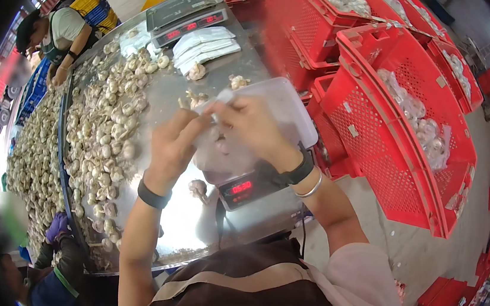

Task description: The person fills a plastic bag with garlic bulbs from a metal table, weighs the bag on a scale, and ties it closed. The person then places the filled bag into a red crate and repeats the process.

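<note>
My left hand (173, 145) and my right hand (254, 124) meet above a scale with a red display (241, 188), fingertips pinched together. Between the fingers shows a small whitish, plastic-looking piece (224, 96), blurred; I cannot tell exactly what it is. Under my hands a white translucent tray (300, 114) rests on the scale, with a garlic bulb (222, 144) showing below my fingers. Another garlic bulb (197, 188) lies on the metal table beside the scale, close to my left wrist. More bulbs lie just past my fingertips.
Garlic bulbs (120, 122) spread over the table's left side. A stack of white bags (205, 47) lies before a second scale (181, 18) at the back. Red crates (391, 120) with bagged garlic stand at right. One person (63, 35) works at far left, another with purple gloves (58, 228) at lower left.
</note>
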The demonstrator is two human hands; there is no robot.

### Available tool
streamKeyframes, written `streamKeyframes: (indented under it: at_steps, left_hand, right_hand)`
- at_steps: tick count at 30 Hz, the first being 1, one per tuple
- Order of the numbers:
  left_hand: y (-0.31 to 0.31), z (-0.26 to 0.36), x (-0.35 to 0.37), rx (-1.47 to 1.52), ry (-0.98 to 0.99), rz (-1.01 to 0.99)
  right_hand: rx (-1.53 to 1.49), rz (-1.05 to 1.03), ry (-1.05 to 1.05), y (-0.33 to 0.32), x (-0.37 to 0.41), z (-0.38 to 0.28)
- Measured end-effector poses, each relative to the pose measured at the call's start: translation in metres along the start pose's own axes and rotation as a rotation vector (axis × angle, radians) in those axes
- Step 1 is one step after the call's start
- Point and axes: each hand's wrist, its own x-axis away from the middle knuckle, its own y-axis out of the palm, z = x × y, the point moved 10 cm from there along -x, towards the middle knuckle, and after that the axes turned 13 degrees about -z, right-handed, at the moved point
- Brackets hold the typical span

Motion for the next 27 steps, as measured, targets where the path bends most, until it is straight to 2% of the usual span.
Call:
streamKeyframes:
  at_steps: [1,2,3,4,5,6,7,8,9,10,12,13,14,15,16,17,19,20,22,24,25,26,27]
  left_hand:
    - [0.007,-0.003,0.01,0.001,-0.007,-0.003]
    - [0.023,-0.015,0.02,0.056,-0.097,-0.078]
    - [0.041,-0.028,0.034,0.107,-0.189,-0.15]
    - [0.064,-0.035,0.059,0.184,-0.169,-0.257]
    - [0.095,-0.042,0.086,0.201,-0.192,-0.472]
    - [0.104,-0.05,0.097,0.424,-0.324,-0.603]
    - [0.115,-0.053,0.108,0.653,-0.458,-0.718]
    - [0.109,-0.059,0.106,0.784,-0.437,-0.543]
    - [0.096,-0.059,0.097,0.846,-0.304,-0.342]
    - [0.094,-0.059,0.085,1.288,-0.405,-0.239]
    - [0.085,-0.057,0.052,1.598,-0.441,0.021]
    - [0.081,-0.053,0.039,1.393,-0.497,-0.064]
    - [0.08,-0.05,0.029,1.184,-0.549,-0.144]
    - [0.071,-0.046,0.017,0.941,-0.416,0.022]
    - [0.069,-0.04,0.013,0.953,-0.419,0.01]
    - [0.069,-0.04,0.014,0.932,-0.423,0.03]
    - [0.096,-0.047,0.022,1.021,-0.526,-0.095]
    - [0.084,-0.044,0.018,0.967,-0.386,-0.036]
    - [0.081,-0.05,0.024,1.019,-0.436,0.0]
    - [0.078,-0.051,0.028,1.082,-0.486,0.032]
    - [0.055,-0.031,0.018,0.805,-0.256,0.043]
    - [0.04,-0.004,0.014,0.525,-0.03,0.052]
    - [0.04,0.0,0.015,0.527,-0.03,0.052]
  right_hand:
    - [0.233,-0.004,-0.043,-0.008,0.003,-0.003]
    - [0.468,-0.012,-0.088,-0.024,0.005,0.0]
    - [0.406,0.097,-0.159,-0.072,0.01,0.031]
    - [0.337,0.204,-0.227,-0.117,0.019,0.055]
    - [-0.098,0.26,0.114,-0.142,0.028,0.085]
    - [-0.034,0.317,0.078,-0.158,0.038,0.091]
    - [-0.267,0.399,0.129,-0.154,0.045,0.098]
    - [-0.224,0.387,0.105,-0.153,0.041,0.091]
    - [-0.183,0.376,0.082,-0.149,0.038,0.085]
    - [-0.188,0.354,0.091,-0.13,0.029,0.072]
    - [0.378,-0.033,-0.32,-0.045,0.006,-0.024]
    - [0.374,-0.052,-0.324,-0.03,0.002,-0.031]
    - [0.548,-0.209,-0.397,0.004,0.0,-0.042]
    - [0.722,-0.366,-0.473,0.037,0.004,-0.051]
    - [0.547,-0.284,-0.227,0.036,0.001,-0.048]
    - [0.548,-0.307,-0.244,0.034,0.001,-0.045]
    - [0.585,-0.124,-0.158,-0.013,0.003,-0.031]
    - [0.587,-0.138,-0.17,-0.015,0.007,-0.033]
    - [0.264,-0.023,0.247,-0.038,0.021,0.01]
    - [0.186,-0.046,0.211,-0.021,0.023,0.024]
    - [0.105,-0.059,0.179,-0.016,0.023,0.033]
    - [0.344,-0.085,0.05,-0.016,0.018,0.027]
    - [0.345,-0.084,0.051,-0.02,0.019,0.032]
